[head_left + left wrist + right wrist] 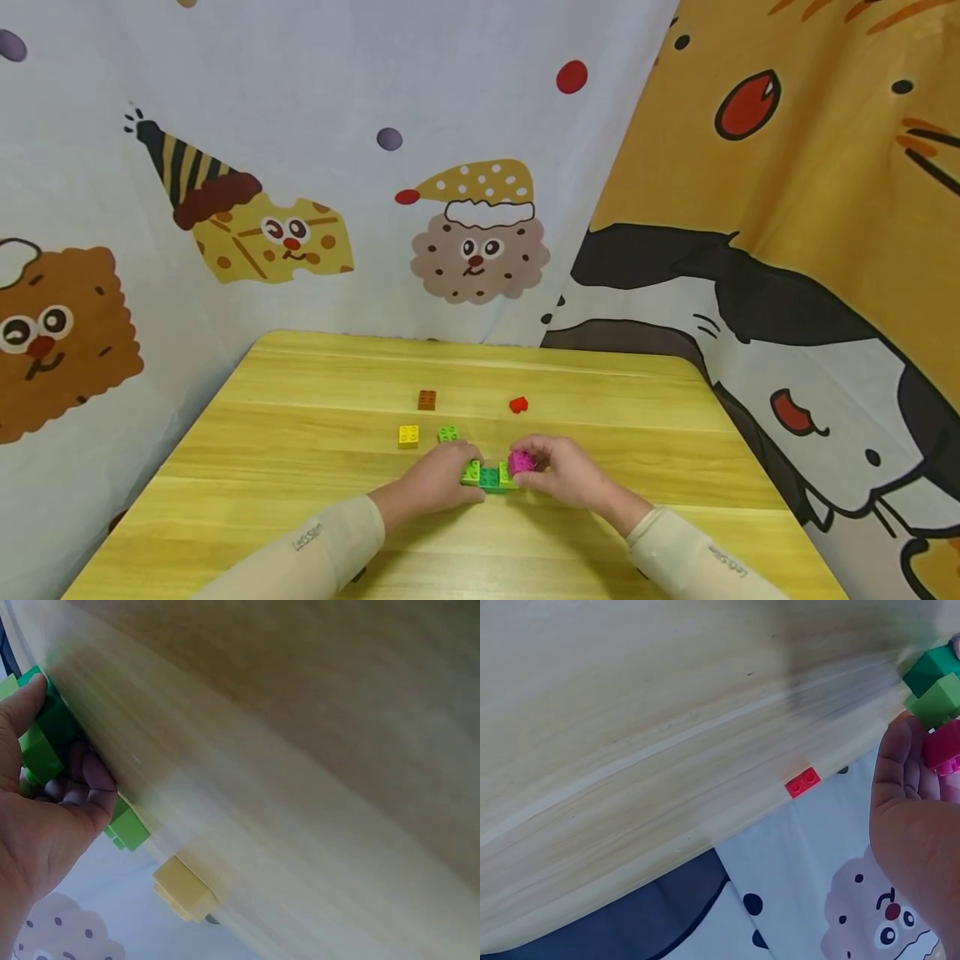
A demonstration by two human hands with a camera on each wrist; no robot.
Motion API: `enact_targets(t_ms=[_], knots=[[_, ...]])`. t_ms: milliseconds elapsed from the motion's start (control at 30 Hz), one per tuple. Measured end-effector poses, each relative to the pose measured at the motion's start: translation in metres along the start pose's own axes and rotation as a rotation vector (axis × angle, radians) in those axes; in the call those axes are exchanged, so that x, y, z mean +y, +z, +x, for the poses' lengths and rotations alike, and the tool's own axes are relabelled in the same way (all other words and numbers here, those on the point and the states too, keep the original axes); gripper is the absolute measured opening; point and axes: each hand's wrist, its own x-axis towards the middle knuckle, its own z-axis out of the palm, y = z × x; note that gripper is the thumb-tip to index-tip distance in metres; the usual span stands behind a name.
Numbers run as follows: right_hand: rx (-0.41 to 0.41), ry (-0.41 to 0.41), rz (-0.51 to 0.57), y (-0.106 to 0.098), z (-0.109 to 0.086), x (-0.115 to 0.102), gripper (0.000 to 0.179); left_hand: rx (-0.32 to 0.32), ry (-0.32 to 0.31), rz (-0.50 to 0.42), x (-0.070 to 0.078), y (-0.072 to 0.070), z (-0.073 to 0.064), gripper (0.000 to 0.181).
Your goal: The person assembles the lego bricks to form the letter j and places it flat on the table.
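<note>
My left hand [444,477] grips the left end of a small build of toy building blocks. That build has a dark green block [489,478] low in the middle, with a light green block [470,472] at its left and another light green block [506,476] at its right. In my right hand [564,472] a magenta block [521,462] is pinched beside and slightly above the right light green block. Whether the magenta block touches the build, I cannot tell. The left wrist view shows the left thumb against the dark green block [56,712].
Behind the left hand lies a loose green block [447,433], with a yellow block [408,436] to its left. Farther back on the wooden table [322,383] are a brown block [427,400] and a red block [518,404]. A cartoon-printed cloth [315,100] hangs behind the table.
</note>
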Motion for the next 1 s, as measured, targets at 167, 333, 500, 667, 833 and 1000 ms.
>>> enact_targets(t_ms=[167, 333, 500, 667, 833, 1000], knots=[[-0.003, 0.001, -0.026, 0.002, 0.001, -0.004, 0.045, 0.004, 0.001, -0.001, 0.001, -0.001, -0.001, 0.046], [-0.003, -0.007, -0.048, 0.004, 0.002, -0.006, 0.044, 0.01, 0.005, 0.001, 0.002, -0.002, -0.001, 0.043], [0.001, -0.015, -0.083, 0.006, 0.004, -0.007, 0.043, 0.018, 0.01, 0.009, 0.001, -0.002, 0.0, 0.043], [0.01, -0.018, -0.11, 0.008, 0.005, -0.009, 0.043, 0.022, 0.011, 0.015, 0.001, -0.001, -0.001, 0.043], [0.025, -0.033, -0.158, 0.011, 0.006, -0.013, 0.04, 0.023, 0.016, 0.017, 0.001, 0.0, -0.001, 0.043], [0.049, -0.051, -0.216, 0.013, 0.006, -0.014, 0.04, 0.026, 0.025, 0.016, -0.001, 0.001, 0.0, 0.043]])
